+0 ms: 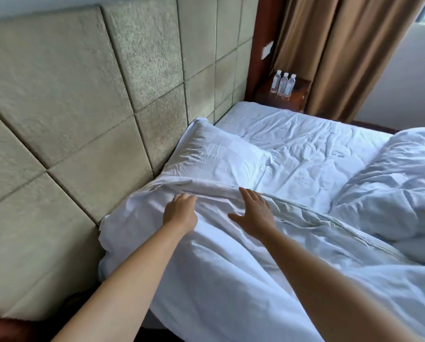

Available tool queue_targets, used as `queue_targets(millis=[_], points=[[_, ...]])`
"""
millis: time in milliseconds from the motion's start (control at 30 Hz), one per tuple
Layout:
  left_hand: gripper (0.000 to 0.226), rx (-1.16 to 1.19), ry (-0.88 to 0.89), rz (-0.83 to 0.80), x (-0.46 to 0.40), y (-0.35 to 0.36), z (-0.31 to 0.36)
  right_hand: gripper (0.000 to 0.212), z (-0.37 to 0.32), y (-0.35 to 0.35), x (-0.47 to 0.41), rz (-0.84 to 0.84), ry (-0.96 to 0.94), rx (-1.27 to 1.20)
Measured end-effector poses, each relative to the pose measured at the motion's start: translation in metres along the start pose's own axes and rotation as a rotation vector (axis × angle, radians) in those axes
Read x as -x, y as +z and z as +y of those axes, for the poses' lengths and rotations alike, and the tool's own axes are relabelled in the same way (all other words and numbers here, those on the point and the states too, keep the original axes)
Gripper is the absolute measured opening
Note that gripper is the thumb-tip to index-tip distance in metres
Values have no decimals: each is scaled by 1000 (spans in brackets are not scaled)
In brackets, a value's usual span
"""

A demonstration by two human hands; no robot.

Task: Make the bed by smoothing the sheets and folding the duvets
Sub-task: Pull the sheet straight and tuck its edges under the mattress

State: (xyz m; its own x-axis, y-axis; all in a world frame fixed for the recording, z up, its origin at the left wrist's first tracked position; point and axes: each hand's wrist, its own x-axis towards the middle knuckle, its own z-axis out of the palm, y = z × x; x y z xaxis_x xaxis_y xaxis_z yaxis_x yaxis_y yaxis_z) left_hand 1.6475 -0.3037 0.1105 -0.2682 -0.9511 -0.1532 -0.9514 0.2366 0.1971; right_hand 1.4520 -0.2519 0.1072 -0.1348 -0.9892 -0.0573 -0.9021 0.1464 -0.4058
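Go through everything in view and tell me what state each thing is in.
Left hand: fingers curled, gripping the near duvet's edge.
Right hand: flat on the near duvet.
Pillow: creased, against the headboard.
Sheet: wrinkled.
Far duvet: bunched.
Bottles: upright.
Curtain: drawn aside.

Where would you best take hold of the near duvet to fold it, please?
Probably along the duvet's top hem, the bunched ridge below the pillow. Come from the near side, where both hands already rest on it. The raised folds give fingers something to pinch, one hand towards each end.
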Motion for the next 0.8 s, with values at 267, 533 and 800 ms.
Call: queue_targets(millis=[267, 533, 800], points=[[43, -67, 210, -190, 131, 53, 146, 72, 144, -34, 193, -71, 257, 8], [39, -107, 543, -218, 193, 76, 249, 67, 196, -56, 324, 41, 527, -34], [34, -89, 803, -309, 262, 115, 322, 66, 217, -64, 450, 57, 757, 23]])
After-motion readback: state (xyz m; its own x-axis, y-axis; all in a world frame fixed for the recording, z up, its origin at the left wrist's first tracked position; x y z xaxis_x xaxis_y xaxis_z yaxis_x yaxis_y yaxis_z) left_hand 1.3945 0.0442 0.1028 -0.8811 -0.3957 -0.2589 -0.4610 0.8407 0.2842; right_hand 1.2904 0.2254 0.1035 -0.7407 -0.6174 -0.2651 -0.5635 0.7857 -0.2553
